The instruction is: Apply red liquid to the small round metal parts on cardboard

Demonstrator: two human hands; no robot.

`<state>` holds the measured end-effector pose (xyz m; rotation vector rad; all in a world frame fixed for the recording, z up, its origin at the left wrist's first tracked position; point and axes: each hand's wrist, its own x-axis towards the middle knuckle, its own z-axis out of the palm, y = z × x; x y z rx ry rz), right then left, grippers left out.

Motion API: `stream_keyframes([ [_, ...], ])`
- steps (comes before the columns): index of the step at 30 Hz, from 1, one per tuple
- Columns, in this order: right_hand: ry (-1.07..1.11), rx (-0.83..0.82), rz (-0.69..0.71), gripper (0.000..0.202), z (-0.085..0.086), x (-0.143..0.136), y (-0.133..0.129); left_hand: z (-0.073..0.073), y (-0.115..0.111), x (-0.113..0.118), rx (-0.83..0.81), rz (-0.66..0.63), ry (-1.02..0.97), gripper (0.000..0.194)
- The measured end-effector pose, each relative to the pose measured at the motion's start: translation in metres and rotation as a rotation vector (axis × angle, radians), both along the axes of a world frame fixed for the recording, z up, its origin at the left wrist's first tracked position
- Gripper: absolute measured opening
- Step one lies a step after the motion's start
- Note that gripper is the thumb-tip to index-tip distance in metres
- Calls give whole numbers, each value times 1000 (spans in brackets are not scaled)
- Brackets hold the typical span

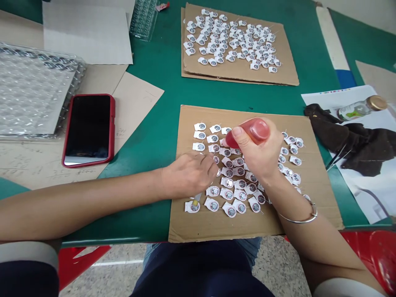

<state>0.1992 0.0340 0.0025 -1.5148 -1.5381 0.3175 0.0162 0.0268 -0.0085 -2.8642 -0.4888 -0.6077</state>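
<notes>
My right hand (262, 152) is wrapped around a red squeeze bottle (253, 130), tilted with its narrower end toward the lower left. That end is just above small white tabs with round silver discs (227, 182), laid out in rows on a cardboard sheet (198, 231). Close beside it, on the left part of the sheet, my left hand (194, 174) has its fingers curled in and pressed together. What they pinch is hidden. A small pointed piece with a yellow end (195, 202) shows below this hand, over a tab at the lower left.
Farther back, stacked cardboard (241, 76) carries many similar tabs. To the left lie a red-cased phone (89, 130) and a clear plastic tray (31, 90). On the right are a dark cloth (355, 140), tweezers (338, 156) and a glass jar (360, 108) on white paper.
</notes>
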Motion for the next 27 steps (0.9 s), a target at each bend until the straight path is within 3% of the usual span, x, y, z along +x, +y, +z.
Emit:
stream_keyframes([
  [19,-56,23,-24,35,-2,2,1,0,1,-1,-55,-18,0,25],
  [27,-72,24,-15,35,-3,3,1,-1,6,-5,-196,29,55,19],
])
